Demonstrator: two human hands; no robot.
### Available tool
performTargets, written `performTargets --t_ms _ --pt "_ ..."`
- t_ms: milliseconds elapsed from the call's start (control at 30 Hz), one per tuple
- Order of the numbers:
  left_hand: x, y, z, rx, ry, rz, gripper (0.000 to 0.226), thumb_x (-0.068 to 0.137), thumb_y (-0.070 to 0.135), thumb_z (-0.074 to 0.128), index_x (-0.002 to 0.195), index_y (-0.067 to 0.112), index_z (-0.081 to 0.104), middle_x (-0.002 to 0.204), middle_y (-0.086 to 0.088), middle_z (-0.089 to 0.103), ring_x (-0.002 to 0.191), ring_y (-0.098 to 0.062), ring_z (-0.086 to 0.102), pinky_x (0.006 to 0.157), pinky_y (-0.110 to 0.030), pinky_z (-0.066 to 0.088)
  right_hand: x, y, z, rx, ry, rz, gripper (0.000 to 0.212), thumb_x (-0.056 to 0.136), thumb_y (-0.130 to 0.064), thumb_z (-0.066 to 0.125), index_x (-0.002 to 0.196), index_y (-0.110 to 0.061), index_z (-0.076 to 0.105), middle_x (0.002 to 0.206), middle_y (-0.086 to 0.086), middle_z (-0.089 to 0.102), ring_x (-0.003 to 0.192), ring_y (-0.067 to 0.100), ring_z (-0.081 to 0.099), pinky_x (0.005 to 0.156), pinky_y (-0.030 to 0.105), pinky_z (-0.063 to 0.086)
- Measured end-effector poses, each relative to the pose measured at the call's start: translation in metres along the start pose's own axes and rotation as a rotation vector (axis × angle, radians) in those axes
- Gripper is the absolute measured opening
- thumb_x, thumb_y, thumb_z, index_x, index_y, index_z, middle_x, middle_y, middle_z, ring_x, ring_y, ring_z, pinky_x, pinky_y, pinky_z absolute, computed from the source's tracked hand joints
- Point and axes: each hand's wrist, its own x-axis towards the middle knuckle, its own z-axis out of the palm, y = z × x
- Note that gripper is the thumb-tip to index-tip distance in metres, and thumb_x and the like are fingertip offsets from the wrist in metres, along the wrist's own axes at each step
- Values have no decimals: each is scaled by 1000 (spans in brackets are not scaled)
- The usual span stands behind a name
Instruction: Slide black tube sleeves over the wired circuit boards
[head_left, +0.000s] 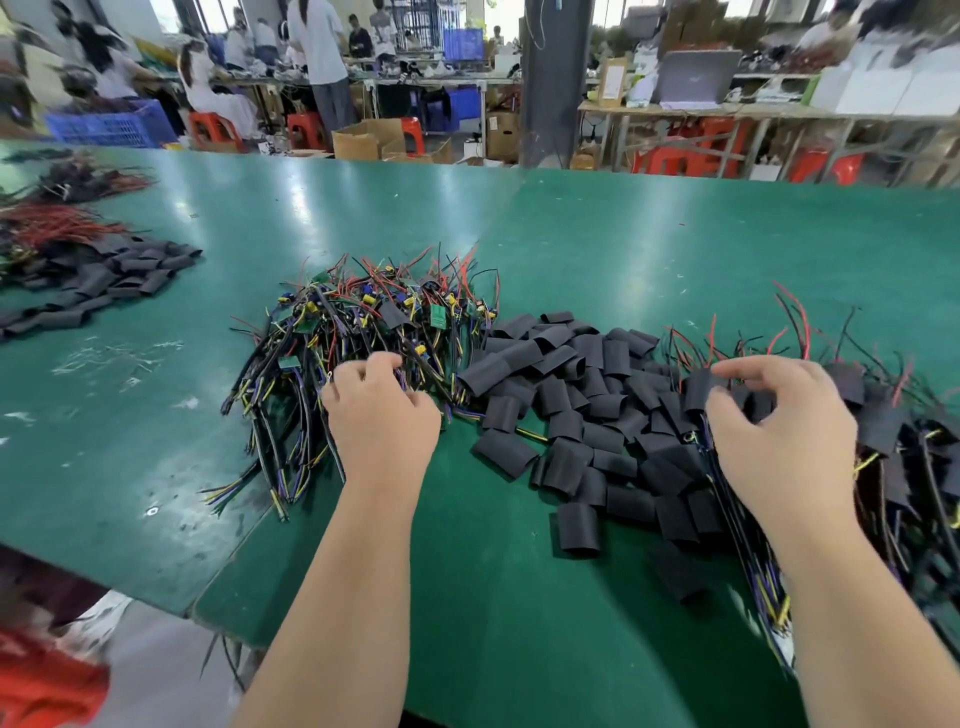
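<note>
Table (519, 597) is green, its near edge cut off at 6 o'clock along with both forearms. Left hand (382, 415) at 8 o'clock of centre, back up, fingers (371, 364) curled down into the near edge of the wired boards (363, 322). The tips are buried in wires, so grip or mere touch: cannot tell. Right hand (779, 431) at 4 o'clock, fingers arched and narrowly parted, thumb and forefinger tips at the edge of one black sleeve (697, 391). Motion blur there, cannot tell pinch from contact. Wires run under that palm toward 5 o'clock. Loose sleeves (566, 410) are heaped between the hands, touching the board heap on its 3 o'clock side. Sleeved boards (883, 431) are piled under and past the right hand, cropped by the frame at 3 o'clock. Far off at 9 o'clock: second sleeve pile (104, 280), red wires (62, 223) behind it, partly cropped. Beyond the table at 12 o'clock: people (322, 47), red stools (213, 130), cardboard boxes (363, 140), all blurred.
</note>
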Motion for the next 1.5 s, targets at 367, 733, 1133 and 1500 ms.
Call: performTargets --t_ms 367,733,1133,1500 --pt "1 -4 -5 -276 -22 -125 14 91 17 56 102 19 65 85 8 67 79 -15 62 67 -26 47 -6 -2 8 73 -104 44 18 87 -10 59 89 -27 65 92 0 64 74 11 54 69 25 34" --pt "35 -26 -35 299 -404 -419 45 89 25 50 131 40 46 135 -16 43 124 -38 31 101 -45 30 -6 -4 11 114 -110 74 18 85 -10 58 86 -26 67 89 -6 65 74 -2 52 75 25 37" --pt "48 -51 -37 -324 -4 -400 33 81 7 56 113 15 63 98 -7 69 98 -29 65 92 -35 50 -9 -8 13 165 -141 100 18 85 -10 60 86 -25 68 84 -12 67 79 7 60 75 27 44" --pt "-11 25 -55 -368 -30 100 20 91 16 59 91 36 61 73 22 61 73 -3 60 91 -34 41 -14 -13 14 271 -292 97 23 87 -10 62 86 -31 71 77 -12 70 62 -3 59 59 14 42"
